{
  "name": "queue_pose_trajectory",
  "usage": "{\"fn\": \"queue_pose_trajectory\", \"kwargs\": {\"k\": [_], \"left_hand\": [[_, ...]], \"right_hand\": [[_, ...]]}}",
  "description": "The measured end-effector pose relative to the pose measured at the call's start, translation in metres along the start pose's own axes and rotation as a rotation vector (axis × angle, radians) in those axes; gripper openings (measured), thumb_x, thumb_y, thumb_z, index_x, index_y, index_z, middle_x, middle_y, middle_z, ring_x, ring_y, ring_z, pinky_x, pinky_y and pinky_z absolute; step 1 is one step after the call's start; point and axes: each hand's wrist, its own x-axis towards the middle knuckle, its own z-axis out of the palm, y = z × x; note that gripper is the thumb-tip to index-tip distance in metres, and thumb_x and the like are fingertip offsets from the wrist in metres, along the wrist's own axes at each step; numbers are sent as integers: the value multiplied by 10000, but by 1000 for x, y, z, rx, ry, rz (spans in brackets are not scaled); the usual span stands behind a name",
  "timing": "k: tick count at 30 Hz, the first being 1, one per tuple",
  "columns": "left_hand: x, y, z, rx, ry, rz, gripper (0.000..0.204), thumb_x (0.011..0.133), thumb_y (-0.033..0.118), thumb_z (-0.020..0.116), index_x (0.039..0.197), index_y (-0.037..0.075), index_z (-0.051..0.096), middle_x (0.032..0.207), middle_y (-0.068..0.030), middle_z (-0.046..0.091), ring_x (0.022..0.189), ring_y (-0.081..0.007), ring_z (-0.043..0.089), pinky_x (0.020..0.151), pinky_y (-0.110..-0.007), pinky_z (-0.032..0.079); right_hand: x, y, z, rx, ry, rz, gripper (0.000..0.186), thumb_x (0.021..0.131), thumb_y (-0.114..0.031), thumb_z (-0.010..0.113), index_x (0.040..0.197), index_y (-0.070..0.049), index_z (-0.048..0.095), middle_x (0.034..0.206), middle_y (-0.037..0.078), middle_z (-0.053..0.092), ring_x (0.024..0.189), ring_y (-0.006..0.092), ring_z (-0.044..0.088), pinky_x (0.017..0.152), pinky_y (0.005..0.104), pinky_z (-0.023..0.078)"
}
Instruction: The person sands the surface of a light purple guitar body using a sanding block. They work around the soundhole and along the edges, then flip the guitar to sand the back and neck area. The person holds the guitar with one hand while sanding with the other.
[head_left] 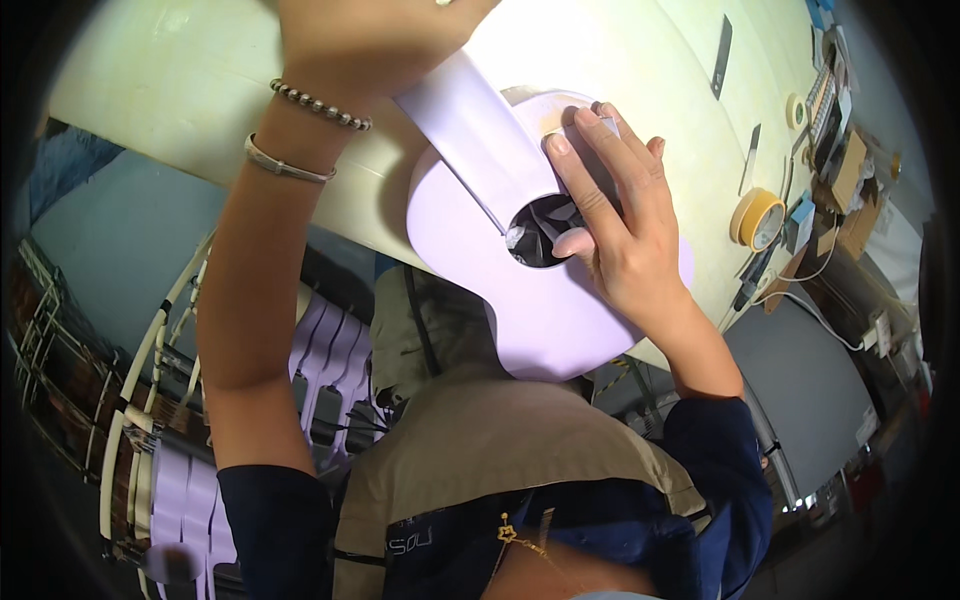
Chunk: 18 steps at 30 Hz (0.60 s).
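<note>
A light purple ukulele [545, 325] lies tilted across the near edge of the table, its neck pointing to the upper left. At the far end of the neck [480, 125], my left hand [385, 40] is closed over it; the picture's upper edge cuts off part of this hand and most of its fingers. My right hand [630, 215] rests on the body beside the dark sound hole [548, 230], fingers stretched and apart, thumb at the hole's rim. Some small pale flat piece shows at the fingertips, mostly covered, so I cannot tell what it is. Crumpled whitish material shows at the hole's left edge.
On the pale table [620, 50] lie a metal ruler [721, 58] and yellow tape rolls [762, 220]. Tools, cables and cardboard [858, 225] crowd the right side. A rack at the lower left holds several purple ukulele necks [185, 500]. A grey chair [810, 385] stands at right.
</note>
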Motion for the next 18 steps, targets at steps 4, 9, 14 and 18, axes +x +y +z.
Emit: {"fn": "queue_pose_trajectory", "kwargs": {"k": [4, 9, 14, 18], "left_hand": [[-1, -4, 4, 6, 20, 44, 371, 747, 242, 779, 1056, 68, 668, 764, -41, 631, 775, -240, 623, 1101, -515, 327], [-1, -1, 0, -65, -2, -36, 377, 743, 247, 780, 1051, 62, 667, 760, -40, 632, 772, -241, 625, 1088, -504, 342], [2, -1, -5, 19, -90, -32, 376, 741, 253, 782, 1046, 65, 667, 765, -36, 632, 766, -236, 624, 1065, -485, 364], [-1, -3, 2, -20, 29, 44, 367, 740, 250, 783, 1040, 72, 668, 767, -34, 634, 763, -234, 624, 1054, -480, 373]], "right_hand": [[28, 5, 9, 19, 67, -64, 640, 774, -468, 613, 1281, -78, 615, 1331, 146, 556, 1221, 384, 539, 975, 552, 464], [-1, -4, -3, 39, -20, 49, 623, 802, -489, 582, 1270, -81, 628, 1325, 143, 563, 1236, 378, 536, 964, 567, 458], [20, 0, 6, 8, 21, -17, 617, 822, -500, 565, 1268, -80, 634, 1330, 148, 568, 1256, 374, 529, 945, 574, 461], [0, -5, -3, -17, -25, 33, 623, 836, -506, 554, 1285, -79, 616, 1329, 151, 562, 1240, 382, 534, 949, 564, 462]]}}
